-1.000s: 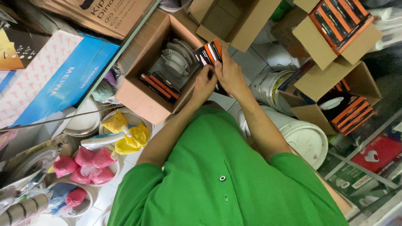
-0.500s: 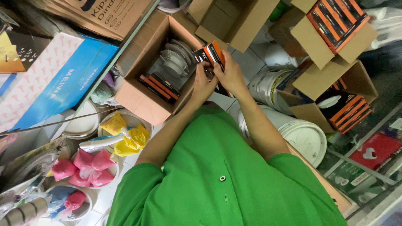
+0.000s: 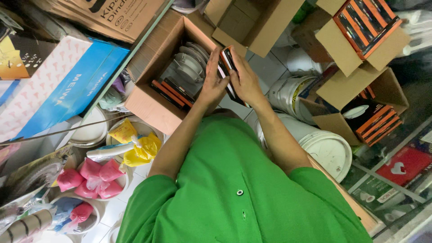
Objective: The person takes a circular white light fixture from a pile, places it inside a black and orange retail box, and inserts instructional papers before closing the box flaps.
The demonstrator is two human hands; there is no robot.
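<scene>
So, flat black-and-orange box [image 3: 227,67] is pinched between my two hands, standing on edge at the right rim of the open cardboard carton [image 3: 148,96]. My left hand [image 3: 212,83] is pressed flat against its left face, fingers straight and pointing away from me. My right hand [image 3: 245,81] is curled round its right side, thumb on the top edge, gripping it.

Just past my left hand, inside the carton: a row of grey metal discs [image 3: 189,65] standing on edge, can't tell what they are exactly. Nearer me, under my left wrist, more black-and-orange boxes [image 3: 173,92] lie stacked in the carton's bottom.

Right of my right hand: white buckets [image 3: 328,148] with lids, close to my right forearm. Beyond those, further right, two more open cartons [image 3: 360,40] packed with the same kind of orange-striped boxes.

Ahead of both hands: another cardboard carton [image 3: 252,24], flaps up.

Far to the left of my left hand: a blue-and-pink printed box [image 3: 67,87]. Nearer me on that side, bowls with yellow bags [image 3: 135,144] and pink bags [image 3: 92,177] on the tiled floor.

My green shirt [image 3: 243,189] fills the bottom.
</scene>
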